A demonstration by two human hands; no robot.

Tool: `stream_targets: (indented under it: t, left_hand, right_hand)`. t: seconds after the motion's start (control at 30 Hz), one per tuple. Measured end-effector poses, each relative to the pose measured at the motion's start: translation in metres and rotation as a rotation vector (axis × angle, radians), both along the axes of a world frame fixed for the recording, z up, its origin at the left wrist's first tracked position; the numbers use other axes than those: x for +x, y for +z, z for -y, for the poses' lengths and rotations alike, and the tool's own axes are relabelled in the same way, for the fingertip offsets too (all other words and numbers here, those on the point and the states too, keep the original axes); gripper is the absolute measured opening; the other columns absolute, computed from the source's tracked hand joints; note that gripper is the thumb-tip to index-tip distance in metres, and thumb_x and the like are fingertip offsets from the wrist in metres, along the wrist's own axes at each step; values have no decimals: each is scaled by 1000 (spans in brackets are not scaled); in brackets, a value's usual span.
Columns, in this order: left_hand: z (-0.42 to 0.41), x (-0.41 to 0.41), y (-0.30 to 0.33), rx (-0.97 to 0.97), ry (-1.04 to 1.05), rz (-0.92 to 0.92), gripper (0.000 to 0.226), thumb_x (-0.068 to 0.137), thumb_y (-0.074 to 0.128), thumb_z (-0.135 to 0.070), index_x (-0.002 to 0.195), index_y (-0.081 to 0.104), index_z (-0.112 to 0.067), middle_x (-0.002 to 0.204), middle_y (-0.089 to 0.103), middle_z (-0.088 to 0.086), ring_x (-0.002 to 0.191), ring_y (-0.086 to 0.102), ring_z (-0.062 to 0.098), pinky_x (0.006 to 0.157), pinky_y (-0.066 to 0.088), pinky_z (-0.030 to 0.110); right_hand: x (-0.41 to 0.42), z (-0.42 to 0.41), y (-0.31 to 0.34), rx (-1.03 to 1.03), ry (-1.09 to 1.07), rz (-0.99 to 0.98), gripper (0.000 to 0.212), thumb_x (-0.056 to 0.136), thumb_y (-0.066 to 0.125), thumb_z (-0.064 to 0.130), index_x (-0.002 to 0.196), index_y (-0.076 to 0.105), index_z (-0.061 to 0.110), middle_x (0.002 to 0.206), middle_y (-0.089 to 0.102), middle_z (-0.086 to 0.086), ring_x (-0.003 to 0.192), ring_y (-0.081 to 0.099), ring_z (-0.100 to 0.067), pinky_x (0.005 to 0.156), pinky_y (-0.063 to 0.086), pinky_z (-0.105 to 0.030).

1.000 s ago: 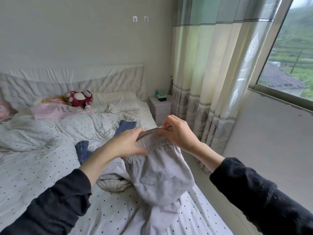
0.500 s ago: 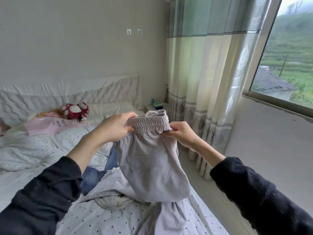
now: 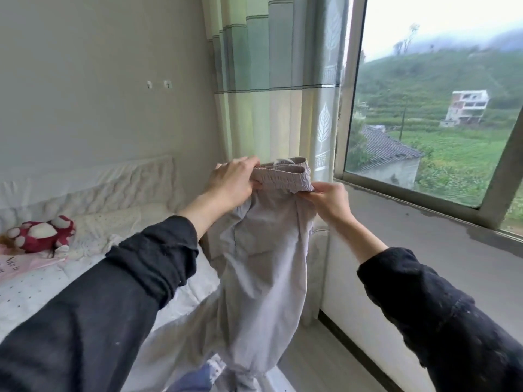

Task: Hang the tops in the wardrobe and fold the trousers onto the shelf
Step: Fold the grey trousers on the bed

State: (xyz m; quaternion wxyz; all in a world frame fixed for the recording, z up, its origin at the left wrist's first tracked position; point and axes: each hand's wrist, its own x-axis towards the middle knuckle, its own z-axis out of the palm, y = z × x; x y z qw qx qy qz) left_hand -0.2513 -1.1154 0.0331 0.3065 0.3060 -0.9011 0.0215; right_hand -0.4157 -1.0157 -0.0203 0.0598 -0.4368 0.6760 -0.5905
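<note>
Pale grey trousers (image 3: pixel 263 267) with an elastic waistband hang in the air in front of me, legs dangling down past the bed's edge. My left hand (image 3: pixel 232 183) grips the left end of the waistband. My right hand (image 3: pixel 328 198) pinches the right end of it. Both hands hold the waistband up at chest height before the curtain. A bit of blue cloth (image 3: pixel 192 381) lies on the bed at the bottom of the view. No wardrobe or shelf is in sight.
A bed (image 3: pixel 36 290) with dotted white bedding lies to the left, with a red plush toy (image 3: pixel 42 232) and a pink item (image 3: pixel 17 265) near the headboard. A striped curtain (image 3: pixel 271 80) hangs ahead. A window (image 3: pixel 433 108) and grey sill (image 3: pixel 424 236) run along the right.
Both hands have lifted the trousers off the bed and up, so the legs now hang freely. My view has swung up and to the right, toward the window.
</note>
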Motion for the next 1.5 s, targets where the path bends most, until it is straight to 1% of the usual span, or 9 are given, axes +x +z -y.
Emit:
stream_targets:
  t: [0.27, 0.33, 0.43, 0.63, 0.9, 1.07, 1.2, 1.4, 1.5]
  left_hand:
    - [-25, -169, 51, -32, -102, -196, 42, 83, 44, 7, 121, 51, -10, 121, 58, 11, 110, 51, 32, 83, 38, 38]
    - [-30, -192, 73, -64, -147, -268, 38, 83, 47, 6, 117, 53, -10, 116, 59, 11, 107, 52, 33, 83, 40, 39]
    - [-39, -209, 100, -93, -204, -345, 34, 83, 48, 5, 114, 55, -10, 109, 62, 12, 100, 54, 32, 80, 43, 39]
    - [-35, -188, 115, -122, -238, -418, 26, 84, 52, 1, 108, 57, -8, 108, 64, 10, 99, 56, 30, 73, 40, 31]
    - [-20, -59, 73, -91, -178, -397, 14, 85, 64, -6, 98, 60, -6, 94, 65, 9, 88, 62, 28, 63, 30, 24]
    - [-4, 73, 35, -79, -50, -356, 13, 83, 59, 0, 95, 63, -1, 96, 64, 17, 91, 62, 34, 66, 31, 23]
    - [-13, 183, -3, -4, 39, -410, 36, 75, 44, -25, 92, 64, 1, 89, 61, 9, 85, 55, 22, 68, 30, 20]
    - [-40, 383, -74, 106, 323, -392, 26, 76, 51, -10, 89, 65, 8, 93, 63, 22, 91, 57, 25, 74, 35, 6]
    - [-50, 446, -116, 191, 458, -352, 17, 76, 57, 5, 90, 67, 6, 93, 61, 18, 92, 59, 31, 77, 39, 17]
  right_hand:
    - [-146, -43, 84, -111, -220, -124, 5, 76, 74, 21, 80, 77, 18, 48, 59, 11, 41, 42, 7, 41, 32, -8]
    - [-162, -51, 106, -161, -295, -187, 7, 76, 73, 24, 71, 75, 20, 48, 61, 12, 46, 45, 6, 44, 35, -14]
    - [-172, -67, 134, -203, -384, -320, 11, 79, 69, 25, 76, 75, 16, 66, 69, -6, 62, 56, -11, 54, 41, -27]
    - [-145, -81, 150, -181, -444, -560, 20, 86, 62, 25, 91, 75, 11, 95, 71, -9, 86, 62, -28, 61, 36, -29]
    - [-39, -56, 114, -109, -254, -726, 19, 90, 57, 21, 100, 72, 19, 97, 65, 1, 79, 58, -19, 56, 27, -23]
    - [74, -31, 76, -55, -37, -753, 18, 88, 55, 21, 102, 66, 16, 103, 61, -1, 88, 59, -26, 64, 37, -29]
    - [172, -19, 43, -11, 107, -763, 19, 87, 54, 24, 103, 61, 16, 102, 58, -2, 91, 58, -30, 65, 35, -31]
    - [351, -12, -27, 68, 478, -722, 24, 89, 54, 26, 109, 59, 14, 108, 58, -6, 97, 58, -31, 72, 44, -36]
    - [401, -14, -61, 112, 612, -716, 25, 89, 56, 25, 110, 59, 11, 110, 59, -8, 96, 59, -32, 68, 43, -37]
